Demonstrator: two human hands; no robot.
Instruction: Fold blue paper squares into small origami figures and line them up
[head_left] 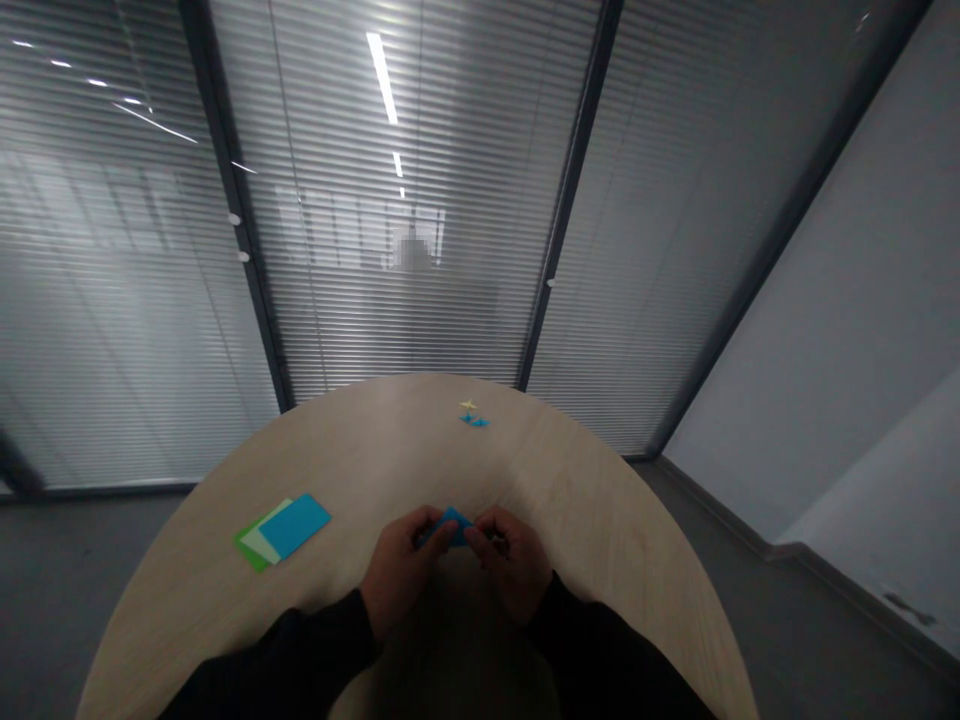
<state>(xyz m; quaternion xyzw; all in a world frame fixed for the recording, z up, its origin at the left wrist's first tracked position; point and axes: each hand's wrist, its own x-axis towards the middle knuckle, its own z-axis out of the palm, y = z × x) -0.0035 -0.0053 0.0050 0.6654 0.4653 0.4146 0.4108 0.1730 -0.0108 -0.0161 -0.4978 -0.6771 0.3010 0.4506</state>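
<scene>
A small folded piece of blue paper [452,523] is held between both hands just above the round wooden table [375,460]. My left hand [401,572] pinches its left side with closed fingers. My right hand [510,562] pinches its right side, fingers also closed. Most of the paper is hidden behind the fingertips. Both arms wear dark sleeves.
A small stack of paper sheets [283,530], blue on top of pale and green ones, lies on the table to the left. Near the far edge sit small folded paper figures, one yellow [469,405] and blue ones [474,420]. Glass walls with blinds stand behind the table.
</scene>
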